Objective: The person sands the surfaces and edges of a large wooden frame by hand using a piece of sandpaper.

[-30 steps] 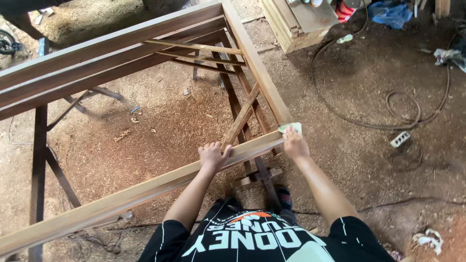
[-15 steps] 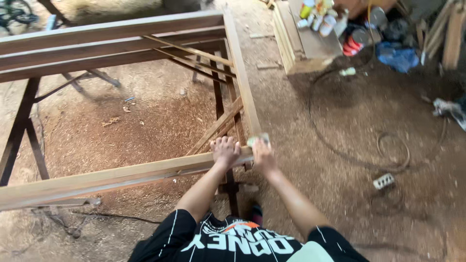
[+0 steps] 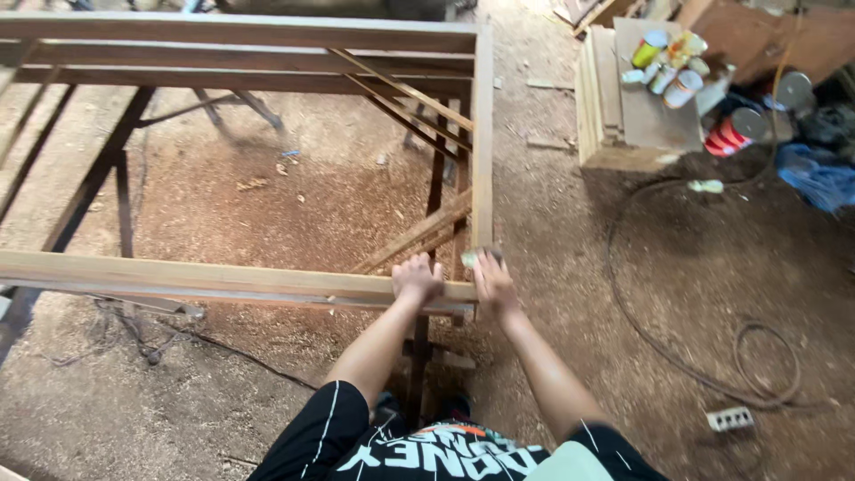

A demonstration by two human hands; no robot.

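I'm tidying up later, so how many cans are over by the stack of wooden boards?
About 6: five small cans cluster on the flat brown board atop the wooden stack, and one red-and-white striped can lies on the ground beside it. Blur may hide others.

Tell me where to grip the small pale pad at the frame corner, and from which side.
Grip the pale pad by its long edges, coming from above on the near side. It lies flat on the wooden frame at the corner, under the fingers of the right hand, so only its top and edges are free. The left hand rests on the near rail beside it.
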